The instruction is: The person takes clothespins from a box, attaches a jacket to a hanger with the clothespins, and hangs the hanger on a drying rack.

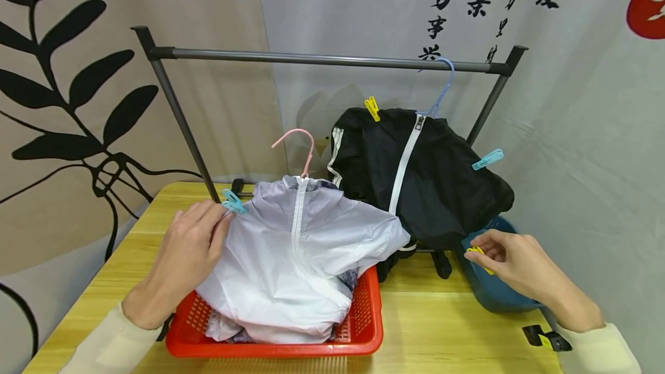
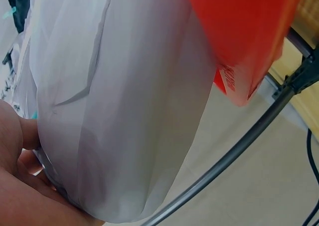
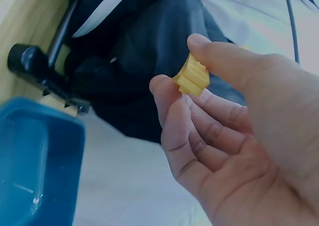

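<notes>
A white-and-lavender zip jacket (image 1: 291, 247) on a pink hanger (image 1: 310, 154) lies over a red basket (image 1: 275, 351). At its left shoulder in the head view, my left hand (image 1: 189, 247) grips the fabric beside a light-blue clothespin (image 1: 235, 202) clipped there. The left wrist view shows thumb and fingers around the jacket's edge (image 2: 124, 111), with some fingertips hidden. Between thumb and forefinger, my right hand (image 1: 511, 258) pinches a yellow clothespin (image 3: 193, 76). That hand is over the near side of a blue bin (image 1: 493, 287), apart from the jacket.
A dark metal rack (image 1: 312, 59) stands on the wooden table (image 1: 431, 328). From its bar, a black jacket (image 1: 441, 183) hangs on a blue hanger (image 1: 444, 88), with a yellow clothespin (image 1: 372, 108) and a light-blue clothespin (image 1: 487, 159) on its shoulders. Behind is a printed curtain (image 1: 332, 10).
</notes>
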Demonstrator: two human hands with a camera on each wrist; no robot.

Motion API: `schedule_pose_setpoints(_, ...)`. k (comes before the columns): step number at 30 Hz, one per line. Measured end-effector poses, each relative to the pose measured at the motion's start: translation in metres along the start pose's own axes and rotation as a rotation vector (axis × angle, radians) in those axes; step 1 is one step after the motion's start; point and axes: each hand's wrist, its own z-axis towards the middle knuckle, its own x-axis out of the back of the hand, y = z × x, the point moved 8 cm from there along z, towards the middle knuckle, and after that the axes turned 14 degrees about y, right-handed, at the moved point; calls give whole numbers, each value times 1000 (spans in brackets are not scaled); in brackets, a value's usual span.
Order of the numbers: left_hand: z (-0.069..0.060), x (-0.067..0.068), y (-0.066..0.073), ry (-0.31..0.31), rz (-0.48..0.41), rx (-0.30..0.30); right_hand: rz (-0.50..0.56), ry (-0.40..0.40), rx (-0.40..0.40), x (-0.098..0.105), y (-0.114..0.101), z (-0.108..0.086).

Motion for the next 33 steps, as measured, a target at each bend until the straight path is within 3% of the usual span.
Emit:
schedule_pose_setpoints(13, -2, 1, -2, 0, -4, 12, 63, 234, 217, 12, -43, 8)
schedule_pose_setpoints(21, -3, 1, -3, -3, -2, 24, 143, 305, 327, 5, -73, 11)
schedule_pose_setpoints(33, -1, 3, -1, 0, -2, 20, 201, 322, 331, 0, -100, 18)
